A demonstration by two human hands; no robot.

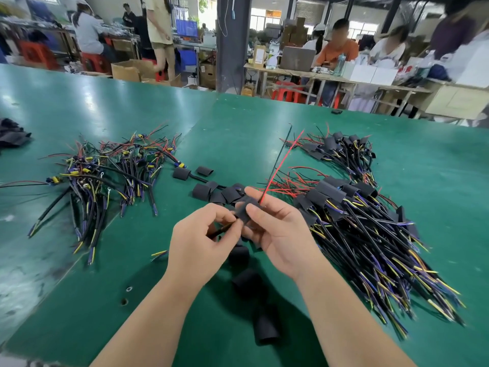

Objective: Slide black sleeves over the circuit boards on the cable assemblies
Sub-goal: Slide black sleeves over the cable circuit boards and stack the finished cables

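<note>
Item in work: one cable assembly (pixel 221 230), held above the green surface (pixel 238 128) at centre, between both hands.
Left hand (pixel 201 242): thumb and fingertips pinched on the black cable just below the sleeve.
Right hand (pixel 277 234): fingers and thumb curled round the black sleeve (pixel 244 211).
Circuit board: not visible; probably inside the sleeve or behind the fingers.
Leads: a thin red wire (pixel 280 165) and a black one run up out of the sleeve's far end.
Stock, unsleeved: tangled pile (pixel 105 168) on the left, green boards showing.
Stock, sleeved: large pile (pixel 357 221) on the right.
Spare sleeves: cluster (pixel 227 193) just beyond the hands; more (pixel 264 329) lying between the forearms.
Risk, snagging: a board corner may catch the sleeve mouth and buckle it.
Risk, strain: hauling on the cable could stress the wire joints.
Risk, coverage: sleeve may stop short, leaving board exposed.
Risk, leads: thin wires could fold back inside.
Risk, strays: forearms may sweep the near sleeves away.
</note>
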